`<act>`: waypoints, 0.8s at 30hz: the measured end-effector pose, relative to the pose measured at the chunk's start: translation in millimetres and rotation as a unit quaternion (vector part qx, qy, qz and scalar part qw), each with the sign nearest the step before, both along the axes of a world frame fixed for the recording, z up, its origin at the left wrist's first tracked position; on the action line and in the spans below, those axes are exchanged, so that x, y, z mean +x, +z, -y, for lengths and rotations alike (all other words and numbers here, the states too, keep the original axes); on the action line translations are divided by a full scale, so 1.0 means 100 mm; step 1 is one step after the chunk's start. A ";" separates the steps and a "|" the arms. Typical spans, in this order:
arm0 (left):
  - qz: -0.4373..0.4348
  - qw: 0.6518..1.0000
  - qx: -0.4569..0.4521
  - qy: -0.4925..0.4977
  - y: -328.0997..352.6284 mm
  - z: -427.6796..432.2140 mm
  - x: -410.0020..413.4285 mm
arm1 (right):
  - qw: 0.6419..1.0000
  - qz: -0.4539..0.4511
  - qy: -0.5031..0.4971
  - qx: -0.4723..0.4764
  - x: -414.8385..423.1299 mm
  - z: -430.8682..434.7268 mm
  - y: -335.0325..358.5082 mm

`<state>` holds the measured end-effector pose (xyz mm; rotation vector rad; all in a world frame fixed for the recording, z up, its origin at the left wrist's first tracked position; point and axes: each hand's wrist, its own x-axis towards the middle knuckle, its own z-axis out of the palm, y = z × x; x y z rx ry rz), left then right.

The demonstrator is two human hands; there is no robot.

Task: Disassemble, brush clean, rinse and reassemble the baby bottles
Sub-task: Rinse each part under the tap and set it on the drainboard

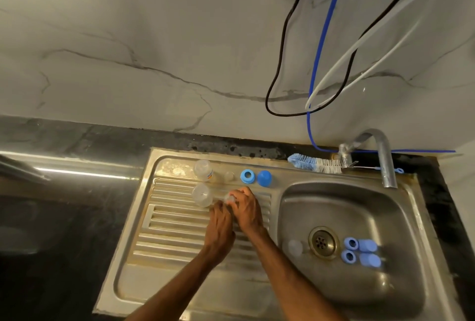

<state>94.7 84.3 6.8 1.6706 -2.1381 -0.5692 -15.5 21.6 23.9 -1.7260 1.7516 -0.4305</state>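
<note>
A stainless steel sink unit [159, 282] is let into a dark, glossy worktop [64, 217]; behind it rises a pale marble-look wall [154, 37] veined in grey. Black, blue and white cables [318, 45] loop down it toward a curved metal tap [384, 156] at the sink's back right corner. A blue-and-white bristled bottle brush [313, 162] lies along the back edge beside the tap.

Over the ribbed drainboard [174, 230] both hands meet. The right hand [248, 208] pinches a small clear teat [229, 198] in curled fingers; the left hand [220, 220] reaches it from the near side, fingertips hidden, so I cannot tell its grip; the teat itself is blurred and mostly covered.

Two clear bottles stand left of the hands, the far bottle [203, 170] near the back edge, the near bottle [202, 194] just in front of it. Rightward along the back sit a faint second teat [228, 176], a blue ring [247, 176] and a domed blue cap [264, 178].

In the basin [385, 295], right of the brass drain [322, 242], lie two pale blue rings [350, 250] and two pale blue caps [368, 252], blurred; left of the drain is a clear shape [295, 247] too faint to name.
</note>
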 end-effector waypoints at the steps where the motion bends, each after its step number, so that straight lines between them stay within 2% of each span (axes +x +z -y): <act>1: 0.000 1.000 0.003 0.001 -0.01 0.00 0.01 | 1.000 0.003 -0.002 -0.002 0.00 0.00 -0.01; 8: 0.005 1.000 0.014 0.017 0.00 -0.02 0.03 | 1.000 0.010 0.015 -0.013 0.03 0.00 -0.02; 15: 0.025 0.999 0.017 0.024 0.09 -0.08 -0.09 | 0.998 0.053 -0.017 0.015 -0.13 -0.08 0.01; 19: 0.079 0.992 0.079 0.049 0.10 -0.17 -0.27 | 0.995 0.064 -0.066 -0.025 -0.45 -0.22 0.06; 24: 0.041 0.996 0.078 0.008 0.39 -0.25 -0.76 | 0.979 0.073 -0.169 -0.090 -1.03 -0.49 0.21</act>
